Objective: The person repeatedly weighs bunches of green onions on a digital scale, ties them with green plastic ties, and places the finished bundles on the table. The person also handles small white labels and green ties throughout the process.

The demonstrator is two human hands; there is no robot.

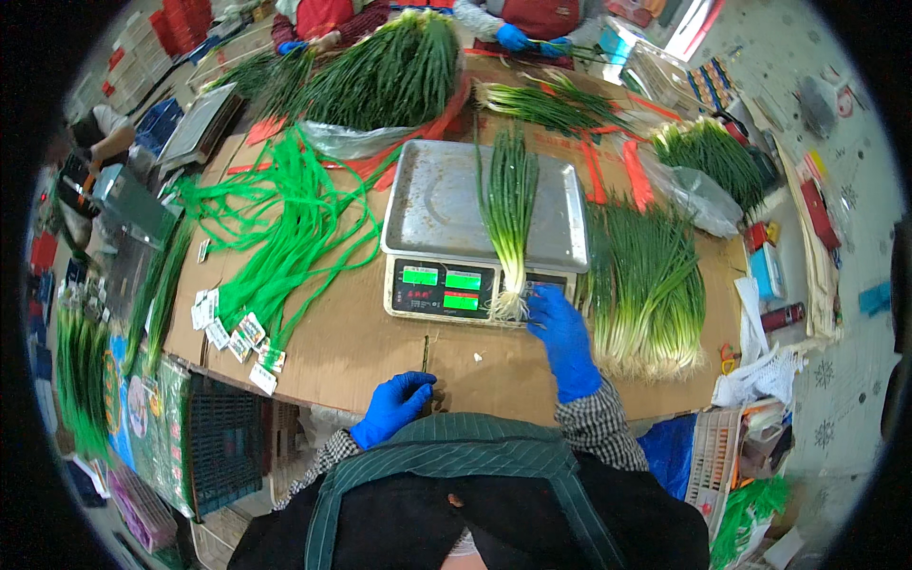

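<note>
A bunch of green onions (pixel 510 199) lies on the metal pan of a digital scale (pixel 434 206), its roots hanging over the lit display panel. Beside those roots is my right hand (pixel 559 335) in a blue glove, at the scale's front right corner; whether its fingers touch the roots cannot be told. My left hand (pixel 395 406), also blue-gloved, rests at the table's near edge with fingers curled, close to a thin green stem (pixel 426 353). Right of the scale lies a larger pile of green onions (pixel 648 292). Green mesh sleeves (pixel 285 242) with white tags spread out on the left.
Cardboard (pixel 342 356) covers the table. A tall heap of green onions (pixel 392 71) stands at the back left, another bundle (pixel 712 160) at the back right. Two people in blue gloves work across the table. A plastic crate (pixel 714 452) stands below the right edge.
</note>
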